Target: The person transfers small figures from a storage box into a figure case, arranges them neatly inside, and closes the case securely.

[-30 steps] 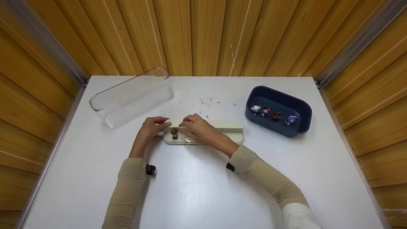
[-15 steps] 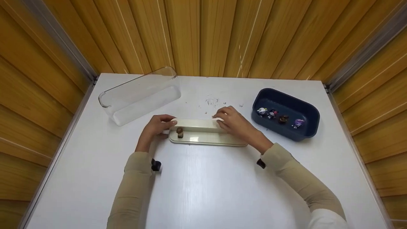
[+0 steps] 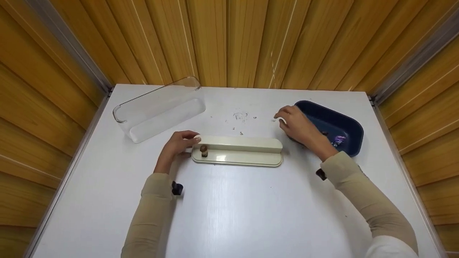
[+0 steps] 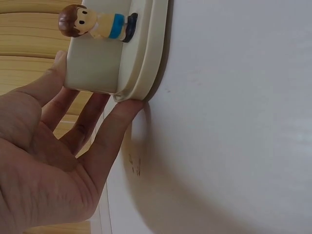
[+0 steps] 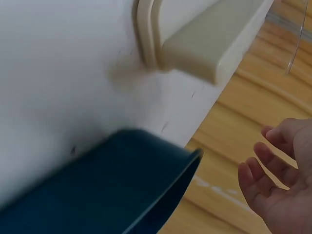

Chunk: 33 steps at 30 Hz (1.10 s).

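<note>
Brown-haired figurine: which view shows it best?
Left wrist: there the brown-haired figurine shows large, with eyes, hair and blue band clear. The head view shows it small, standing on the cream stand; the right wrist view doesn't show it.

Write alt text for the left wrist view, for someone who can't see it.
A left hand holds the end of a cream stand, where a brown-haired figurine stands, appearing sideways in this view. White tabletop fills the right, with wood-grain panels at upper left.
</note>
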{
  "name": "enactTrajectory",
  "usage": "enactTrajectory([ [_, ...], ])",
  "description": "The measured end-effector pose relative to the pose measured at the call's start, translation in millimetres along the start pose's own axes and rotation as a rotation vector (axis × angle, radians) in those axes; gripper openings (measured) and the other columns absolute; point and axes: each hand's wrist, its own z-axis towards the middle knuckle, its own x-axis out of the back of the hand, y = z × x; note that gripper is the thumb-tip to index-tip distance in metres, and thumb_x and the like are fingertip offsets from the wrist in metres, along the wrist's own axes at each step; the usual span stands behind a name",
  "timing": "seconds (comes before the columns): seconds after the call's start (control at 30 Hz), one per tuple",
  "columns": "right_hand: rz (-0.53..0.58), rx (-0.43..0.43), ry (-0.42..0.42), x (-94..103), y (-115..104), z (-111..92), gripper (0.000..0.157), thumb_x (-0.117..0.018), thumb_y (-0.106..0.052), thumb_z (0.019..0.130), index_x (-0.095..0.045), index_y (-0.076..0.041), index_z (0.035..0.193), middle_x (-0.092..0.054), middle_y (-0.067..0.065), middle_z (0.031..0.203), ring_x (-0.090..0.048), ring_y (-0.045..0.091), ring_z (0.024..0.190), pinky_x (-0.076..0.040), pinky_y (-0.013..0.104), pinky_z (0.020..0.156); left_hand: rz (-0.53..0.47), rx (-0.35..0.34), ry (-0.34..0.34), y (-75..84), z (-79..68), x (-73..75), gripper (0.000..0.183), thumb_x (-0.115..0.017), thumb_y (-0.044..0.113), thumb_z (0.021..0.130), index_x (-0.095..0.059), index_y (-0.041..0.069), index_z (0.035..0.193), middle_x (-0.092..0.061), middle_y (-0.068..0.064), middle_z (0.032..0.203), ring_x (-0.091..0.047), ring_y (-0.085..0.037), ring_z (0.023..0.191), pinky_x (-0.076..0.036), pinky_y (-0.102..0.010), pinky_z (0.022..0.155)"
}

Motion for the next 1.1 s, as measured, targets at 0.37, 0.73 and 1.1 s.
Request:
enactTrajectory([
  [0.37, -0.035, -0.268, -0.2, 17.3, 45.2, -17.2, 0.017, -0.06, 0.004, 0.095, -0.069, 0.003, 0.11, -0.063, 0.022, 0.11, -0.062, 0.036, 0.099, -0.054, 0.053, 0.09, -0.016, 0.046, -0.028, 6.9, 7.1, -2.9, 0.039, -0.072, 0.033, 0.097, -0.069, 0.013, 0.13, -0.058, -0.01, 0.13, -0.056, -0.025, 0.113, -0.054, -0.038, 0.088],
  [0.73, -0.031, -0.24, -0.385, 16.0, 64.1, -4.1, 0.032, -0.068, 0.001, 0.094, -0.067, 0.003, 0.125, -0.067, 0.023, 0.119, -0.062, 0.033, 0.101, -0.055, 0.05, 0.087, -0.013, 0.024, -0.008, 6.9, 2.7, 4.5, 0.039, -0.073, 0.03, 0.097, -0.068, 0.01, 0.13, -0.058, -0.012, 0.131, -0.058, -0.026, 0.114, -0.051, -0.042, 0.095],
  [1.1, -0.046, -0.205, -0.361, 3.2, 70.1, -4.8, 0.017, -0.064, 0.006, 0.093, -0.076, -0.002, 0.102, -0.07, 0.012, 0.093, -0.06, 0.024, 0.079, -0.054, 0.042, 0.07, -0.005, 0.061, 0.001, 5.9, 1.7, 0.4, 0.039, -0.073, 0.033, 0.096, -0.069, 0.013, 0.13, -0.058, -0.01, 0.133, -0.057, -0.026, 0.116, -0.056, -0.04, 0.089],
])
